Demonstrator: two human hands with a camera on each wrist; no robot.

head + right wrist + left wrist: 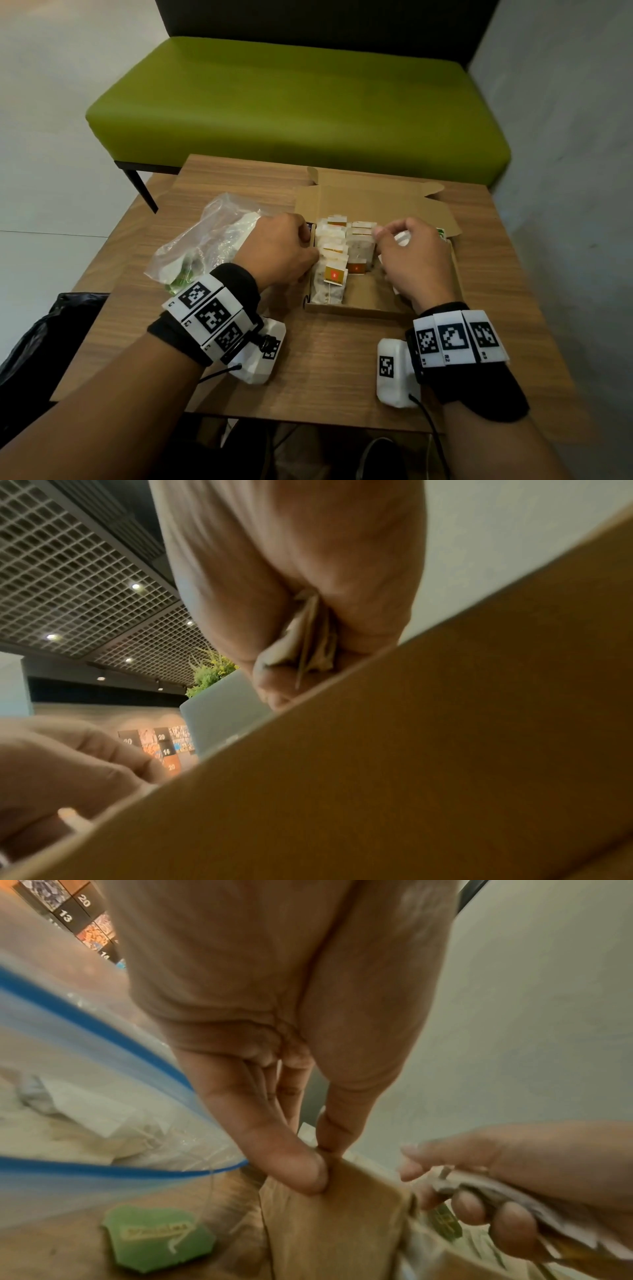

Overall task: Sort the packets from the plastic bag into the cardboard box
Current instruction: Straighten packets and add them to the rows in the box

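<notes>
A: Two hands on my feed, both over the desk [329, 359]. Far left lies the bag [202, 240], clear plastic with a blue strip at its mouth, on its side with pale packets still inside. One green tag [157, 1237] lies on the wood just beside it.

B: And the left hand [277, 246]?

A: It sits at the left wall of the box [373, 202]. On my left wrist view the thumb and a finger pinch that cardboard wall at its top edge, so the fingers [294, 1167] are clenched on the box itself.

B: What is in the box?

A: Packets [337, 253] stand in rows in the left and middle part, several with orange labels. The near middle floor is bare cardboard. The lid is folded back, away from me.

B: Right hand [414, 253]?

A: Over the right part of the box, fingers curled round a thin bunch of packets, grasping them. My right wrist view shows the pale paper edges squeezed in the palm, with the box wall filling the lower picture.
</notes>
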